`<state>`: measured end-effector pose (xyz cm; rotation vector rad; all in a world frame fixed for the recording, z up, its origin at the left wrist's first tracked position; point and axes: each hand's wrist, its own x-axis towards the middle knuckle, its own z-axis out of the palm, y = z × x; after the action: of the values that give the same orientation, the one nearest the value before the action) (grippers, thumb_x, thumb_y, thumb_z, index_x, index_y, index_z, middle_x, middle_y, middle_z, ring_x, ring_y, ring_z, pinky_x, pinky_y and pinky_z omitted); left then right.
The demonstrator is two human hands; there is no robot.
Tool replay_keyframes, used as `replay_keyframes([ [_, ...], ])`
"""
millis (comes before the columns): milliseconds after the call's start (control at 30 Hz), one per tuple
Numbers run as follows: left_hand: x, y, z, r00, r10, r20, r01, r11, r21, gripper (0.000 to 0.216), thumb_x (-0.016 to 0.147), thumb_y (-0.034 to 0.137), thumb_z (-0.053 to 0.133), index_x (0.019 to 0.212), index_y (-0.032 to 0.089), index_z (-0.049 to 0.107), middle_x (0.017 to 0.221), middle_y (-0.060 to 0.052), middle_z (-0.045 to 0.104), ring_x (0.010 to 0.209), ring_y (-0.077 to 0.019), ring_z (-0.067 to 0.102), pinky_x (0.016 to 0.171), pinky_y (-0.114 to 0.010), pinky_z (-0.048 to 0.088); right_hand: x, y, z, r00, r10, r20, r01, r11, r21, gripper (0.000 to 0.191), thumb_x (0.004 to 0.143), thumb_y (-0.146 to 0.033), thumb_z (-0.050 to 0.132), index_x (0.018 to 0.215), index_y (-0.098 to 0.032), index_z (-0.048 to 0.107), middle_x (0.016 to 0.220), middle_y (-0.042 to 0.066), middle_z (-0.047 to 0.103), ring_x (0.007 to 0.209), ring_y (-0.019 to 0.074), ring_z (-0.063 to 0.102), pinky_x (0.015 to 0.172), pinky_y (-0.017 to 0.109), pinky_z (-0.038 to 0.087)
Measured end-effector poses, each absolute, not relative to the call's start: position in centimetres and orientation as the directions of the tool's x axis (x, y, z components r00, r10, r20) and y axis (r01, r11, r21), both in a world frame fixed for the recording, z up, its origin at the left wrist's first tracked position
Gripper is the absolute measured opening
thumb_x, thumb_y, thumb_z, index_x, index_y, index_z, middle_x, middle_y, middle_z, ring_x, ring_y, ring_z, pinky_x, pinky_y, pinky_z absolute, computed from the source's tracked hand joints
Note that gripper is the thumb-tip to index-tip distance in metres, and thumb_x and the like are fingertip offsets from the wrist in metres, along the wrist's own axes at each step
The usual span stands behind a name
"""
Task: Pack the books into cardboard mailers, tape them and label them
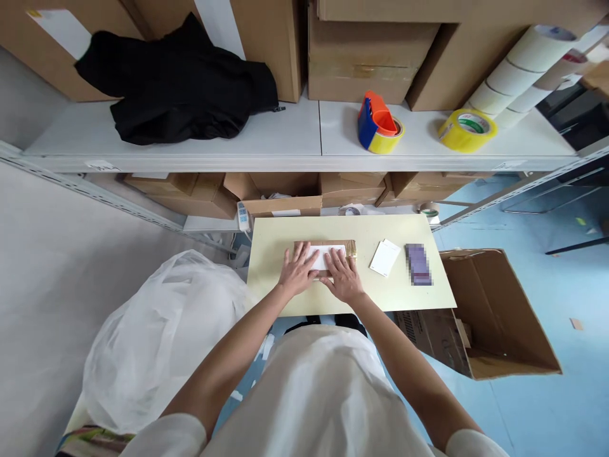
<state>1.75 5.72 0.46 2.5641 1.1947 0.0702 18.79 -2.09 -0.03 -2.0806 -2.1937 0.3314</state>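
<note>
A small brown parcel [351,247] with a white label [322,254] on top lies on the pale yellow table [285,235]. My left hand [297,271] lies flat on the parcel's left part, fingers spread. My right hand [343,277] presses flat on its right part, fingers stretched out. Both hands are open and hold nothing. A white card [385,258] and a blurred purple object [418,264] lie on the table to the right of the parcel.
A large white plastic bag [162,336] stands at my left and an open cardboard box [490,317] at my right on the blue floor. The shelf [295,143] ahead carries a tape dispenser [378,124], a yellow tape roll [467,129], black cloth [181,82] and cardboard boxes.
</note>
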Motion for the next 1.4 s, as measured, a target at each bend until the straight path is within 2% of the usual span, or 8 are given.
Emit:
replay_keyframes([
  [100,0.5,5.8,-0.2,0.470,0.875,-0.117,0.847,-0.411,0.337,0.057,0.089,0.044,0.038,0.144,0.028,0.030,0.154,-0.010,0.018,0.142,-0.0349,0.011,0.108,-0.062,0.014,19.6,-3.1,-0.1,0.051,0.994,-0.092,0.975,-0.070,-0.211,0.062,0.092,-0.051,0.030,0.147,-0.023,0.022,0.154,0.009,0.019,0.141,0.0277,0.016,0.110,0.056,0.012],
  [167,-0.5,6.0,-0.8,0.352,0.915,-0.197,0.872,-0.245,0.423,0.061,0.090,0.046,0.036,0.146,0.024,0.025,0.153,-0.014,0.022,0.140,-0.0335,0.019,0.107,-0.056,0.023,20.5,-3.4,0.0,0.130,0.987,-0.089,0.959,-0.148,-0.241,0.061,0.092,-0.049,0.031,0.146,-0.023,0.023,0.154,0.010,0.021,0.141,0.0276,0.017,0.110,0.055,0.016],
  [367,-1.5,6.9,-1.7,0.280,0.922,-0.267,0.745,-0.033,0.666,0.063,0.090,0.046,0.034,0.142,0.010,0.029,0.144,-0.019,0.039,0.127,-0.0242,0.046,0.103,-0.035,0.036,23.4,-2.1,0.2,0.469,0.863,-0.191,0.700,-0.494,-0.515,0.071,0.090,-0.053,0.029,0.145,-0.007,0.021,0.149,0.022,0.026,0.139,0.0305,0.023,0.103,0.047,0.033],
  [500,0.2,7.9,-1.0,0.242,0.906,-0.348,0.714,0.077,0.696,0.062,0.087,0.051,0.039,0.136,0.013,0.038,0.137,-0.019,0.048,0.117,-0.0239,0.055,0.096,-0.033,0.040,24.8,-1.2,-0.1,0.497,0.807,-0.319,0.600,-0.585,-0.546,0.063,0.090,-0.050,0.029,0.138,-0.009,0.035,0.132,0.024,0.050,0.118,0.0303,0.053,0.088,0.044,0.046],
  [667,1.9,7.9,-0.4,0.290,0.865,-0.409,0.753,0.057,0.656,0.044,0.083,0.046,0.049,0.120,0.021,0.051,0.118,-0.012,0.064,0.109,-0.0243,0.060,0.085,-0.032,0.045,24.8,-1.6,-0.9,0.530,0.782,-0.328,0.564,-0.614,-0.553,0.045,0.089,-0.039,0.040,0.127,-0.018,0.047,0.106,0.013,0.067,0.090,0.0226,0.065,0.073,0.034,0.050],
  [1100,1.7,4.9,-0.8,0.180,0.933,-0.313,0.777,0.060,0.626,0.047,0.082,0.038,0.051,0.123,0.016,0.049,0.114,-0.015,0.060,0.113,-0.0246,0.055,0.092,-0.034,0.042,23.6,-4.7,-0.8,0.501,0.784,-0.366,0.534,-0.613,-0.583,0.048,0.089,-0.039,0.042,0.133,-0.020,0.038,0.107,0.013,0.066,0.076,0.0183,0.066,0.063,0.029,0.051],
  [1267,1.8,3.7,0.5,0.220,0.951,-0.216,0.739,-0.018,0.673,0.041,0.083,0.041,0.046,0.114,0.016,0.056,0.102,-0.012,0.062,0.108,-0.0239,0.055,0.091,-0.033,0.044,23.6,-6.5,-0.1,0.487,0.813,-0.318,0.428,-0.540,-0.725,0.046,0.088,-0.039,0.041,0.131,-0.023,0.039,0.112,0.010,0.063,0.075,0.0160,0.066,0.065,0.029,0.052],
  [1400,4.0,1.9,3.9,0.248,0.962,-0.114,0.733,-0.110,0.672,0.050,0.080,0.047,0.050,0.120,0.017,0.050,0.108,-0.012,0.058,0.104,-0.0236,0.057,0.091,-0.034,0.045,25.8,-10.5,2.4,0.513,0.823,-0.245,0.366,-0.467,-0.805,0.045,0.089,-0.043,0.039,0.128,-0.022,0.043,0.109,0.008,0.064,0.070,0.0144,0.064,0.067,0.029,0.051],
])
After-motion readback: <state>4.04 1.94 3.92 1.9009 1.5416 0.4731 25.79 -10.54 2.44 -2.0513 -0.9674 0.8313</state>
